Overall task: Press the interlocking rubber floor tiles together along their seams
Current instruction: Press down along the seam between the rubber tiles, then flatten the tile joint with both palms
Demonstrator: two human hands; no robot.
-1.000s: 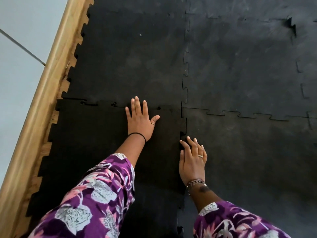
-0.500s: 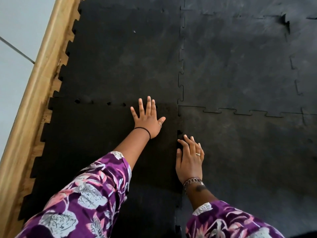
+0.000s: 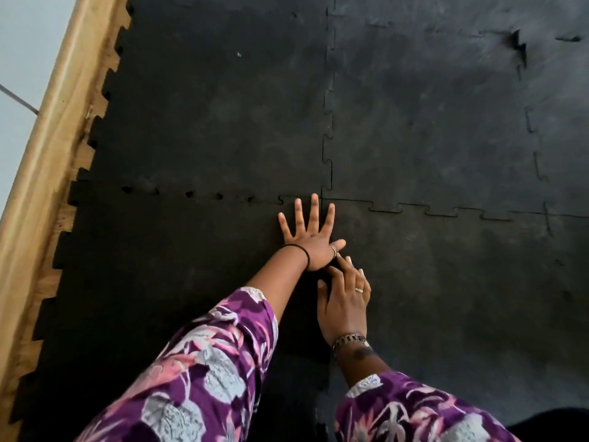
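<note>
Black interlocking rubber tiles cover the floor. The near left tile meets the near right tile along a vertical seam under my hands. My left hand lies flat with fingers spread at the corner where four tiles meet, its fingertips at the horizontal seam. My right hand rests palm down just behind it on the vertical seam, fingertips touching the left hand's heel. Small gaps show in the horizontal seam to the left. The far left tile and far right tile lie beyond.
A wooden border runs along the tiles' toothed left edge, with pale floor outside it. At the far right a tile corner is lifted out of its seam. Purple floral sleeves cover both forearms.
My left hand has slid right along the horizontal seam to the four-tile corner. My right hand stayed on the vertical seam and now touches the left hand.
</note>
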